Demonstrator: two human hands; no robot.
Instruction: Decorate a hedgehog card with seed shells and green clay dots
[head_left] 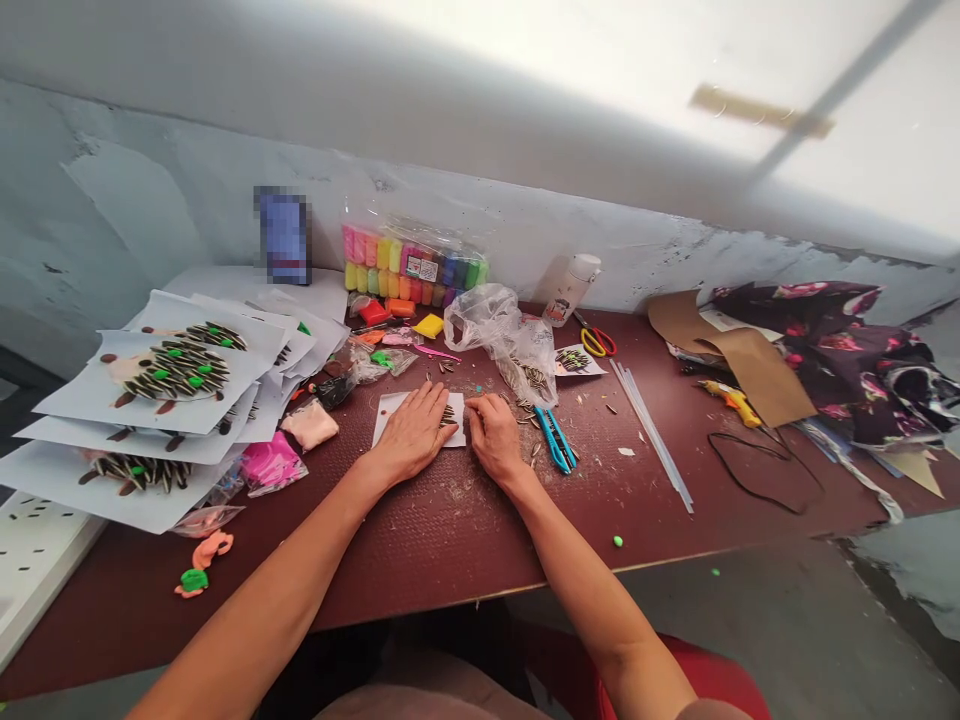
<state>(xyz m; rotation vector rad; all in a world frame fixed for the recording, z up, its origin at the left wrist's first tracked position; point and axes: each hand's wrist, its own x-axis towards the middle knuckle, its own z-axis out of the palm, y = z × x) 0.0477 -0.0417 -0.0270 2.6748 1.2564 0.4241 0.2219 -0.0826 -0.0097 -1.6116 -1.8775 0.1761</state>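
Note:
My left hand (414, 432) lies flat, fingers stretched out, over a small white card (389, 406) on the dark red table. A few striped seeds (448, 414) show on the card beside its fingertips. Just right of the card, my right hand (493, 432) rests with curled fingers; what they hold, if anything, is hidden. Loose sunflower seeds (528, 380) spill from a clear plastic bag (487, 322) behind that hand. A blue cutter (555, 440) lies to its right. Another small card with seeds (576, 361) sits farther back.
Stacked sheets with seed hedgehogs (169, 375) fill the left. Colored clay packs (409, 268), a white bottle (571, 290) and scissors (598, 340) stand or lie at the back. Clear sticks (652, 435), a yellow glue gun (731, 403) with its cord, brown paper (761, 375) and flowered cloth (847, 360) are right.

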